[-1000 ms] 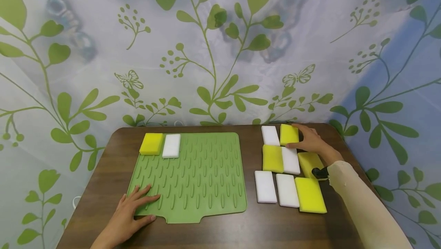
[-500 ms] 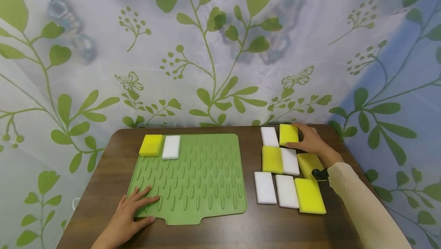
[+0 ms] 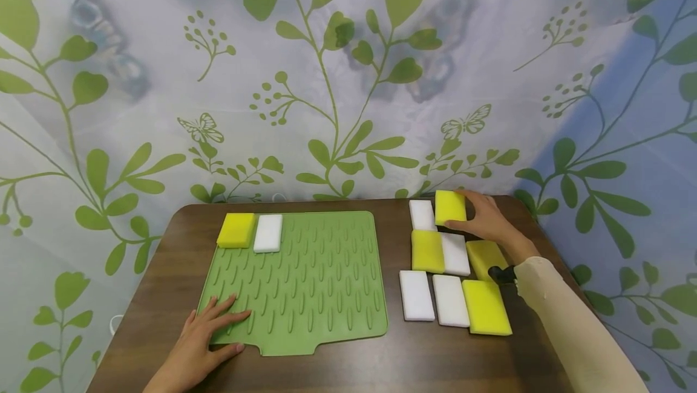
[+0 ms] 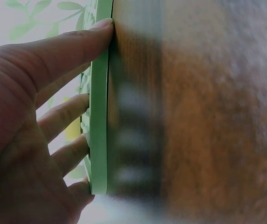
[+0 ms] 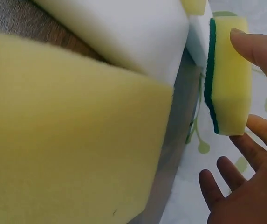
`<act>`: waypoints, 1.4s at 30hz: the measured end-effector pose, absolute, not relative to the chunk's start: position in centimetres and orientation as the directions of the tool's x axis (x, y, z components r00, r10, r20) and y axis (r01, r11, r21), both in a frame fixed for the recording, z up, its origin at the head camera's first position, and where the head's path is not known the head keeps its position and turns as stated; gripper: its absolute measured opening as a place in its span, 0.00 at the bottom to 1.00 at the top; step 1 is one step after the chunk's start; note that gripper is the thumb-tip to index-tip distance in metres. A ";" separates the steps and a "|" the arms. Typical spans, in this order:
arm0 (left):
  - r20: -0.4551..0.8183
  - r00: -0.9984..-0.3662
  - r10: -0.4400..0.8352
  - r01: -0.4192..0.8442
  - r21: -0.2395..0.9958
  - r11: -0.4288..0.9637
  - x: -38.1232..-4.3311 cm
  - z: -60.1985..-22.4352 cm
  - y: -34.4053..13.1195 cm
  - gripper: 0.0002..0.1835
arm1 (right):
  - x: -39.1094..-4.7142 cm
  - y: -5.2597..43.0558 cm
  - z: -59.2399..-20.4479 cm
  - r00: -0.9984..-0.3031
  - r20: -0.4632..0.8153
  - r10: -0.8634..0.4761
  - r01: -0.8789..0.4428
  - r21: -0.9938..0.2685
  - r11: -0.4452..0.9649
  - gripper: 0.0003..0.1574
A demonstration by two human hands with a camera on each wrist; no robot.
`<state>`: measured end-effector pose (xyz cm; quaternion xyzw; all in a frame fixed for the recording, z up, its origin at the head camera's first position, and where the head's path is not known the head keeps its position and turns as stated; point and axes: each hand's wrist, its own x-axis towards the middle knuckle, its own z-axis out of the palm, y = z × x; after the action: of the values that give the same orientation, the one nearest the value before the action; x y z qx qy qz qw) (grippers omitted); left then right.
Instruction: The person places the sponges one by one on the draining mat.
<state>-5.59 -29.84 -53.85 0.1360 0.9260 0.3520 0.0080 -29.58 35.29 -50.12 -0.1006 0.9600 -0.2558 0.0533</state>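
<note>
At the back right of the table my right hand (image 3: pixel 487 220) pinches a yellow sponge (image 3: pixel 450 208) between thumb and fingers. The right wrist view shows this sponge (image 5: pixel 231 77) has a dark green scouring side and is held up off the table. My left hand (image 3: pixel 198 341) lies spread over the near left corner of a green ridged mat (image 3: pixel 305 284), its fingers on the ridges and its thumb at the front edge. In the left wrist view the thumb touches the mat's edge (image 4: pixel 99 126). On the mat's far left corner sit a yellow sponge (image 3: pixel 236 230) and a white sponge (image 3: pixel 268 233).
Right of the mat several white and yellow sponges lie close together, among them a white one (image 3: pixel 417 295), a yellow one (image 3: pixel 487 307) and another yellow one (image 3: pixel 428 251). A leaf-patterned curtain (image 3: pixel 348 78) hangs behind the brown table (image 3: pixel 348 369).
My right hand has lifted the yellow sponge slightly and shifted it a little to the left. The left hand stays in place on the mat.
</note>
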 end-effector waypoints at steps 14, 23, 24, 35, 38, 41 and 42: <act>0.103 -0.961 0.255 0.260 0.641 0.722 -5.6 -54.1 -29.9 0.33 | -29.4 32.6 -49.7 -0.961 -0.039 -0.272 -0.207 -0.551 0.809 0.65; 0.074 -0.965 0.253 0.239 0.649 0.723 -5.6 -54.1 -30.0 0.33 | -29.2 30.1 -49.6 -0.950 -0.022 -0.313 -0.244 -0.575 0.781 0.64; 0.074 -0.965 0.253 0.239 0.648 0.723 -5.6 -54.1 -30.0 0.33 | -29.2 29.9 -49.6 -0.949 -0.021 -0.314 -0.245 -0.576 0.780 0.64; 0.074 -0.965 0.253 0.240 0.646 0.725 -5.7 -54.2 -30.0 0.33 | -29.6 27.4 -49.7 -0.939 -0.013 -0.345 -0.274 -0.576 0.770 0.65; 0.074 -0.965 0.251 0.238 0.645 0.727 -5.7 -54.2 -30.1 0.33 | -29.5 26.6 -49.8 -0.939 -0.026 -0.342 -0.259 -0.600 0.757 0.64; 0.074 -0.965 0.252 0.239 0.644 0.727 -5.7 -54.2 -30.0 0.33 | -29.4 25.8 -50.1 -0.938 -0.030 -0.345 -0.254 -0.617 0.745 0.64; 0.076 -0.964 0.254 0.242 0.643 0.727 -5.7 -54.2 -30.0 0.33 | -29.3 25.5 -50.2 -0.937 -0.026 -0.348 -0.258 -0.621 0.740 0.64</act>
<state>-5.68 -29.98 -54.22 0.1334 0.9292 0.3447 0.0084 -29.31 25.50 -50.16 -0.1630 0.9301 -0.3215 0.0703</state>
